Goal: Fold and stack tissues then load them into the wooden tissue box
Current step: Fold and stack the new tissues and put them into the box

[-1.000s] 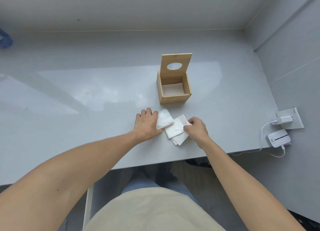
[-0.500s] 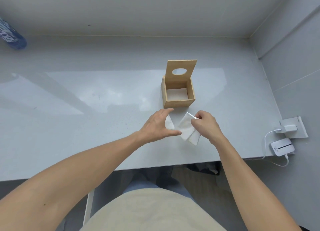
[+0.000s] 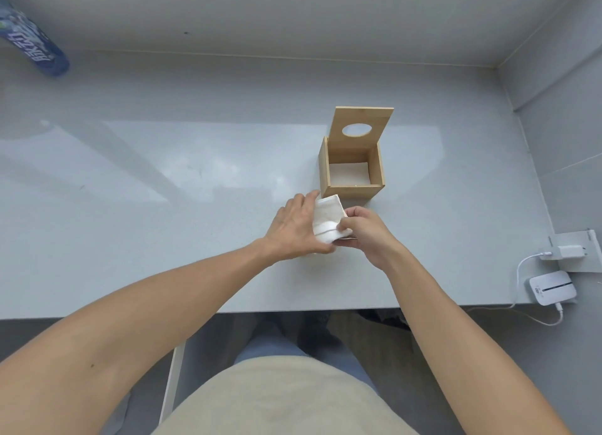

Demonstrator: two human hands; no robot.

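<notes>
A small stack of folded white tissues [image 3: 327, 223] is held between both hands, lifted just off the grey table [image 3: 163, 190]. My left hand [image 3: 294, 229] cups the stack from the left and below. My right hand [image 3: 366, 231] pinches its right edge. The wooden tissue box [image 3: 353, 171] stands right behind the hands, its lid with an oval hole tipped up at the back. A white tissue lies flat on the box's floor [image 3: 348, 173].
A blue wrapped pack [image 3: 31, 45] lies at the far left corner. At the right edge sit a white charger block [image 3: 568, 251] on a plate and a small white device [image 3: 552, 286] with a cable. Walls close the back and right.
The tissues lay spread on the table under both hands. The hands have gathered them into one stack and lifted it toward the box's front.
</notes>
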